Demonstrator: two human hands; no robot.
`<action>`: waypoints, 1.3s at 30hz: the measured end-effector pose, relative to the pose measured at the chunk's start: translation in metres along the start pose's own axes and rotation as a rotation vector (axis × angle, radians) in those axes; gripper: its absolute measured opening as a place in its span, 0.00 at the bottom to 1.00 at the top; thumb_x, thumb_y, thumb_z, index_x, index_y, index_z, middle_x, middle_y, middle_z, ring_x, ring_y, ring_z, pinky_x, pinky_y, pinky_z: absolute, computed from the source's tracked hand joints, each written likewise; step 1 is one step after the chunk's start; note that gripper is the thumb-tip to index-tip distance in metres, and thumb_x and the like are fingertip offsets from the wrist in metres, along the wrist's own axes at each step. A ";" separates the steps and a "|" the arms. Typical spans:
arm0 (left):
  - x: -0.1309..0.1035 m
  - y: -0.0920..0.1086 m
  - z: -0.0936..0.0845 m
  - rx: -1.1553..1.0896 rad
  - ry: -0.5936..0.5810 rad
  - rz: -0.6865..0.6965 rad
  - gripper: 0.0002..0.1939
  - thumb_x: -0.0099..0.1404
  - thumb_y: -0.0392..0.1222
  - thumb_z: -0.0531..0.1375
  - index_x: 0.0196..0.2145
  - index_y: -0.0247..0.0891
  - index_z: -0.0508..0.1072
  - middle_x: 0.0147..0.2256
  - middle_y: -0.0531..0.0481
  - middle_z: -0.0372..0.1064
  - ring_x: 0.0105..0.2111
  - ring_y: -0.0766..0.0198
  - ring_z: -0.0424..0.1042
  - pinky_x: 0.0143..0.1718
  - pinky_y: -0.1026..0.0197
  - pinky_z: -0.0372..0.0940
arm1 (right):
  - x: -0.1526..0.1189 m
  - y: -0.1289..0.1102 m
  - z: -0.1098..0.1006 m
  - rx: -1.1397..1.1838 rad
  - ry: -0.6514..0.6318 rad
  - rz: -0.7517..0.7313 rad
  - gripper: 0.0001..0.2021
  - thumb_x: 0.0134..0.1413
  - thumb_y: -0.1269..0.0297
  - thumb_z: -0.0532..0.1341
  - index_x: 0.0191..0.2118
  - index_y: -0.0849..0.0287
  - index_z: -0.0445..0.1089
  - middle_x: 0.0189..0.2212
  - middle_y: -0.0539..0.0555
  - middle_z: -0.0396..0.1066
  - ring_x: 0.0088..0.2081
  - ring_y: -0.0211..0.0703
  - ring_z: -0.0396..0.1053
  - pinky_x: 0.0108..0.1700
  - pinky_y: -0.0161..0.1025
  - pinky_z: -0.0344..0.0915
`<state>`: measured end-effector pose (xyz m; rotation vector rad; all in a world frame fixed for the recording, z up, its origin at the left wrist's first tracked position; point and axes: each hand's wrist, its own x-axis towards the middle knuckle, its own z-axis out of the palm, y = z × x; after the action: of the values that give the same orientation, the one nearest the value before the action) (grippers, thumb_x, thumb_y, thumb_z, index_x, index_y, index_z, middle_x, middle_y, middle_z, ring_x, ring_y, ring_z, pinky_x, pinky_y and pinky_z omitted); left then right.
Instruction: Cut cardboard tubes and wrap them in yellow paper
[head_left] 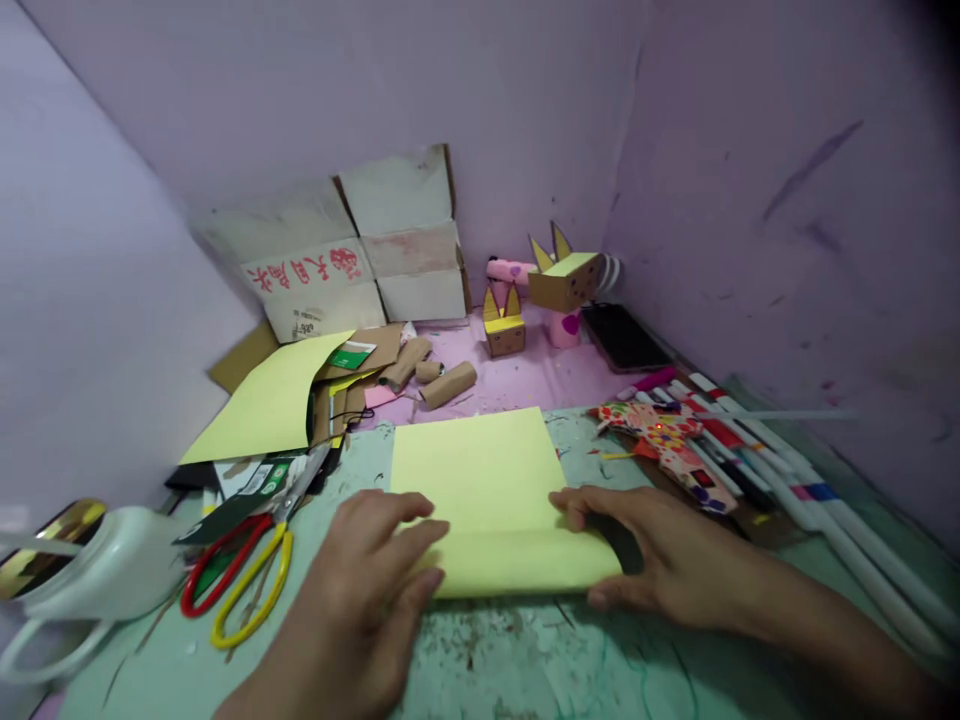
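You're working in soft, cool, fairly even light, with the left wall (67, 260) paler than the right wall (780, 260). Your yellow paper (480, 465) shows brightest, though shadow fills its rolled end beside your right hand (660, 560). A mild sheen sits on the white mug (142, 565). Your wide lens bends and stretches things toward the edges (that mug especially), and darkness swallows the upper right corner. Your left hand (367, 590) looks slightly smeared; the carton's (409, 200) small print is too soft to read.
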<state>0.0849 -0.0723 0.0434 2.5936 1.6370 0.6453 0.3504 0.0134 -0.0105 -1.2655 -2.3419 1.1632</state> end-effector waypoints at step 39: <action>0.043 0.052 0.077 0.222 -0.338 0.034 0.27 0.66 0.45 0.45 0.60 0.31 0.53 0.61 0.37 0.48 0.61 0.47 0.48 0.57 0.33 0.42 | 0.007 -0.008 -0.004 0.014 0.049 -0.030 0.17 0.43 0.65 0.64 0.43 0.60 0.73 0.40 0.58 0.76 0.39 0.50 0.71 0.43 0.43 0.64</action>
<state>0.1723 -0.0430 -0.0014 2.6892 1.6364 0.0164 0.3434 0.0188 -0.0029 -1.2353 -2.3052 1.1248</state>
